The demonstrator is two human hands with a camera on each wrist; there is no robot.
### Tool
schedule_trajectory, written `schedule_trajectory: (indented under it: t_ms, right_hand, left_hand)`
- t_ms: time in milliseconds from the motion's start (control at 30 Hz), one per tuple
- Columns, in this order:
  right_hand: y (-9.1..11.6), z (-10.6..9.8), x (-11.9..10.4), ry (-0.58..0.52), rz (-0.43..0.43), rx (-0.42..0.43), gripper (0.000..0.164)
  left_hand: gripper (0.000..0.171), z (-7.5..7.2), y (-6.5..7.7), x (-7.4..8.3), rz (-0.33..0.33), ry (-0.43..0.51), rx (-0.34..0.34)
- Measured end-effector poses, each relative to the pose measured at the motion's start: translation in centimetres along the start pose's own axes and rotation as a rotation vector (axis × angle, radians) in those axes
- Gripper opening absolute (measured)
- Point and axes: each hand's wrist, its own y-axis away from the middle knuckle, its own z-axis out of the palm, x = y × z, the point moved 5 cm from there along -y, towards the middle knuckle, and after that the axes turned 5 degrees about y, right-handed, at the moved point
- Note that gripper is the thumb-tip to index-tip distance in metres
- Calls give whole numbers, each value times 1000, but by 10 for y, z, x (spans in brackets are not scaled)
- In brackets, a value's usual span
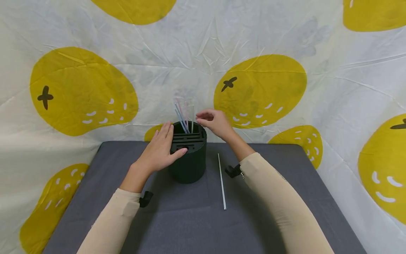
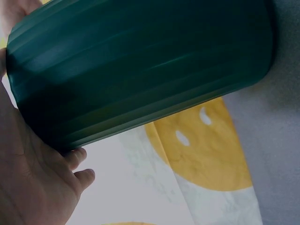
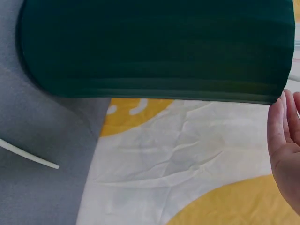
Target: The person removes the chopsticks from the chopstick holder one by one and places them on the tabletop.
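A dark green round holder (image 1: 187, 165) with a slotted top stands upright at the table's far edge. Several thin straws (image 1: 180, 118), blue, pink and pale, lean in its open back compartment. My left hand (image 1: 160, 148) rests on the holder's left rim, fingers stretched out and thumb lying across the front of the top. At the right side of the rim is my right hand (image 1: 215, 123), its fingers gently bent and nothing seen between them. The right wrist view shows those fingertips (image 3: 277, 105) right at the holder's upper edge.
One white straw (image 1: 222, 181) lies on the grey table (image 1: 190, 225), to the right of the holder. Behind the table hangs a white cloth (image 1: 165, 81) printed with yellow fruit. Dark wrist mounts (image 1: 233, 171) stick out below both sleeves.
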Motion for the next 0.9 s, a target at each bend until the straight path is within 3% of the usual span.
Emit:
schedule_trajectory:
  t_ms: [467,700,900]
  right_hand:
    - [-13,14,-7,132,-17,-40,26]
    - [-11,14,-14,91,-22,-36,20]
    - [-9,4,-21,-13,-44,-8,17]
  left_hand:
    - [109,1,0,0,2,7,4]
    - [109,0,1,0,8,-1,10]
    - [109,0,1,1,5,-1,8]
